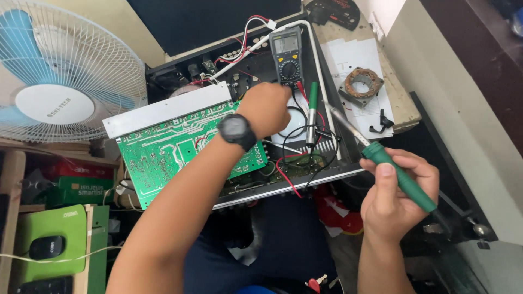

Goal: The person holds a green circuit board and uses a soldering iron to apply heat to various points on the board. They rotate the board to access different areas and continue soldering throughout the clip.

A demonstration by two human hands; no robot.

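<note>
A green circuit board (185, 149) laced with pale traces is seen, edged by a silvery metal strip (166, 109). A green-handled soldering iron (400, 177) is gripped. A black wristwatch (237, 130), red and black wires (286, 171), and a blue-bladed fan (60, 71) behind white wire are shown.

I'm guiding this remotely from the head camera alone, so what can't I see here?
- Left hand: its fingers and whatever they touch are hidden behind its back.
- Multimeter: display too small to read.
- Green circuit board: forearm covers its right part.
- Soldering iron: tip thin, contact unclear.
</note>
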